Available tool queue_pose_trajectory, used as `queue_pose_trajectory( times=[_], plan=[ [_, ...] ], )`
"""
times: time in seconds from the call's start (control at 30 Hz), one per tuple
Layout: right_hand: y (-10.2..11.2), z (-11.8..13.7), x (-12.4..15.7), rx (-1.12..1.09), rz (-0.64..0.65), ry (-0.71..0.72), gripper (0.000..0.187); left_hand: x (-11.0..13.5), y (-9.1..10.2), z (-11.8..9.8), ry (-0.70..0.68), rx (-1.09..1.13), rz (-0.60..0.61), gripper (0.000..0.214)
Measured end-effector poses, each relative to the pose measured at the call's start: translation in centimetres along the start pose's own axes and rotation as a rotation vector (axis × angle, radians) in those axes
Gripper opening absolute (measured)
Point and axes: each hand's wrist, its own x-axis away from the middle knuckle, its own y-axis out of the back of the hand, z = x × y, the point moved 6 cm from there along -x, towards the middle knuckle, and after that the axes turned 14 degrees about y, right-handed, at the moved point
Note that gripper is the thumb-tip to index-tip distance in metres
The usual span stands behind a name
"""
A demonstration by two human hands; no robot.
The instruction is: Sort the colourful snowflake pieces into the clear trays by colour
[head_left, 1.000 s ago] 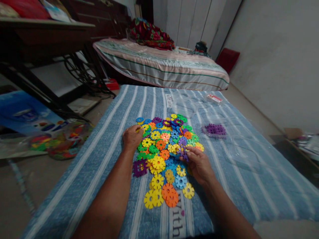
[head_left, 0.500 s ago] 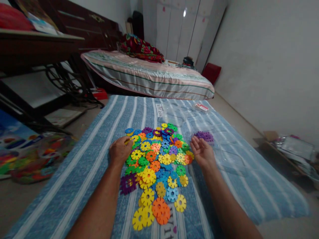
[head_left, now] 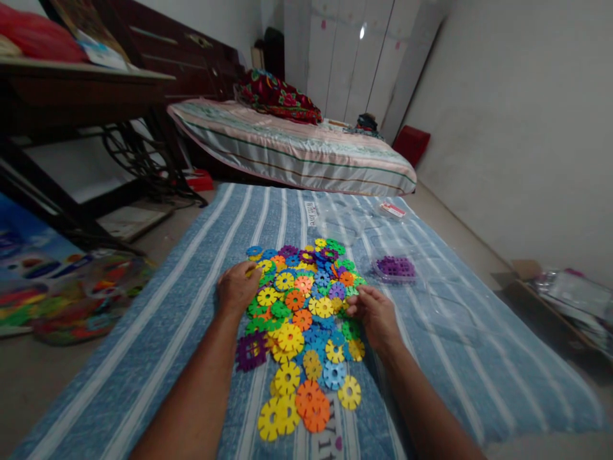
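Flat, notched plastic discs (head_left: 290, 337) in yellow, orange, green, blue and purple lie in a loose pile on a striped blue cloth (head_left: 191, 255). At the pile's left edge is my left hand (head_left: 238, 289), its fingers curled together beside yellow and green discs. Whatever sits between those fingertips is hidden. Across the pile, my right hand (head_left: 378, 316) reaches over the right edge, fingers bent and a little apart above yellow and green discs. A purple square lattice piece (head_left: 252, 351) rests at the lower left of the pile.
Right of the pile stands a clear plastic tray (head_left: 450, 310) with purple lattice pieces (head_left: 395, 266) in one compartment. A red-and-white label (head_left: 393, 209) lies farther back. Beyond are a bed (head_left: 297, 150), a treadle table (head_left: 86, 83) and a box (head_left: 565, 313) on the floor.
My right hand has moved left onto the pile's edge and turned from palm up to fingers down. My left hand stays at the left edge. The view has shifted slightly.
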Motion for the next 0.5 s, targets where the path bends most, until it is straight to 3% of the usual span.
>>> queue_pose_trajectory(
  times=[0.5],
  plan=[
    [-5.0,-1.5,3.8,0.145,0.232,-0.035,0.039,0.2,-0.2,0.1,0.003,0.004,-0.004,0.032]
  ],
)
